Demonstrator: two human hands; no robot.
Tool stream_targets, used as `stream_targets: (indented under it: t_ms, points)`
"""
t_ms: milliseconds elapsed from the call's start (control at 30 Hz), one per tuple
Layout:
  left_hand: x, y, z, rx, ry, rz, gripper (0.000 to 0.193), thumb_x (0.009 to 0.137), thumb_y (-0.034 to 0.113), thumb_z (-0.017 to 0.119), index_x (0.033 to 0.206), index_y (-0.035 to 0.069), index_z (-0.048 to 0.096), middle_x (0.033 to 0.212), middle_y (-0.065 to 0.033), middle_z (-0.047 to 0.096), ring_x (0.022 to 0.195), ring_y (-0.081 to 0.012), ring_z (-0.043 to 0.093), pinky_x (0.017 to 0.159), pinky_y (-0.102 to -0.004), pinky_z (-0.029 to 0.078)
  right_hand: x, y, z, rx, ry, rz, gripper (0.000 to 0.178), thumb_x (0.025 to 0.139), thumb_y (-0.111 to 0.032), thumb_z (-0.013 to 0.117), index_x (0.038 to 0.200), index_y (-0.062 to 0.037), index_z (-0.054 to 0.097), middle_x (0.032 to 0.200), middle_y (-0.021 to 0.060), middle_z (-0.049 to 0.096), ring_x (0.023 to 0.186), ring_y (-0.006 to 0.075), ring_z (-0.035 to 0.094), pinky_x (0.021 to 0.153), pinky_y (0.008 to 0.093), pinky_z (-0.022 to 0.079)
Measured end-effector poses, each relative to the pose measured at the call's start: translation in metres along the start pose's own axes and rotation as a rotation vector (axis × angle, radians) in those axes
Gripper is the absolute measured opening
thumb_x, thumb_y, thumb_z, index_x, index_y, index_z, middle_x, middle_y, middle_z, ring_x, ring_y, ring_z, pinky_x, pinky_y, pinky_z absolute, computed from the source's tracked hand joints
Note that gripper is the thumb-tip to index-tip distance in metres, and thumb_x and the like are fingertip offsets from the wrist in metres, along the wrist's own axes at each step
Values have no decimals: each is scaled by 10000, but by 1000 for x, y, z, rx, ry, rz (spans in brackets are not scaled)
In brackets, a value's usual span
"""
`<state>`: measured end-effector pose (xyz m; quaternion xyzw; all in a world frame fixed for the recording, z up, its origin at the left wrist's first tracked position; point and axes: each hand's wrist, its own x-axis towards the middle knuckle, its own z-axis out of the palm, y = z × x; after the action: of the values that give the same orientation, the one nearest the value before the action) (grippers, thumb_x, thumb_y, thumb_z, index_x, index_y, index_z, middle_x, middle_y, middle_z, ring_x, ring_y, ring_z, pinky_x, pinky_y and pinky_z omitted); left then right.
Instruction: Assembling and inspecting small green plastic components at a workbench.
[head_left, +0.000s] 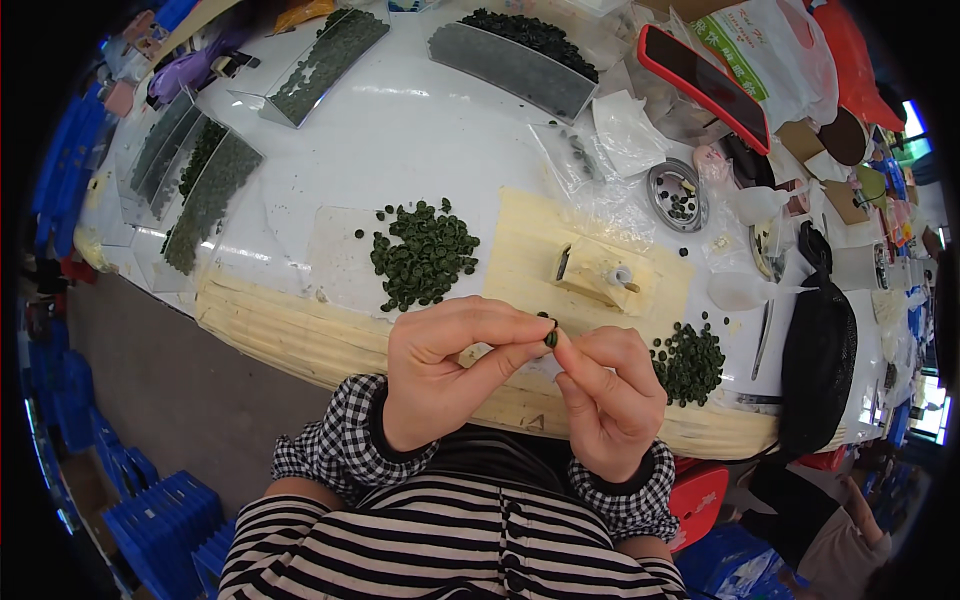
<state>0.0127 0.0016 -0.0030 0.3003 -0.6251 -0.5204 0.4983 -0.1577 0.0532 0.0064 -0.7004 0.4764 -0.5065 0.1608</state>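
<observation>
Near the table's front edge, my left hand [445, 365] and my right hand [615, 390] meet fingertip to fingertip. A small dark green round piece [551, 339] sits pinched between them, and both hands grip it; its finer shape is too small to make out. Beyond my left hand lies a heap of similar dark green pieces [424, 254] on a pale sheet. A smaller pile of green pieces [689, 366] is to the right of my right hand. Just past my fingers stands a yellow-taped block [604, 277] with a small pale nozzle-like part on top.
Clear trays of green pieces [332, 62] stand at the far left, with a long tray [515, 70] at the back. A red-cased phone [705, 85] is propped at back right. Beside it are a round metal dish [677, 195], plastic bags, and a black mesh pouch [820, 350].
</observation>
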Motion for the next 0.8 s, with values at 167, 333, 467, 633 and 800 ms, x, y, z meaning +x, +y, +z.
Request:
stream_targets:
  t_ms: [167,333,467,633,800]
  points:
    - [0,1,-1,-12,-4,-8,174,808,-51,711,975,-5,723,878,-120,718,779,-159,685,677,-240,519,0,1,0,-11,-3,-23,380,721,7,748,1098,-35,719,918,63,663,770,233,580,686,318,488]
    - [-1,1,-1,-30,-12,-32,160,815,-51,707,968,-6,721,874,-118,719,780,-155,683,675,-239,518,0,2,-2,-40,-24,-52,395,690,8,751,1083,-33,724,936,63,677,766,234,576,685,322,487]
    - [-1,2,-1,-22,-24,-56,159,819,-54,703,968,-4,721,876,-117,719,782,-153,682,677,-240,519,-1,3,-3,-44,-28,-56,395,684,9,751,1077,-29,724,936,63,679,759,236,579,685,327,486]
    - [-1,3,-1,-9,-24,-67,157,819,-54,704,967,-2,721,878,-115,719,786,-154,682,679,-242,520,-1,5,-3,-34,-35,-57,393,680,12,751,1071,-25,724,937,68,678,750,240,586,684,330,486]
    - [-1,2,-1,0,-26,-52,164,815,-51,710,971,-1,721,878,-116,719,788,-157,684,683,-243,521,0,4,-2,-10,-22,-46,380,703,32,741,1079,-21,719,922,73,672,745,229,592,680,325,483]
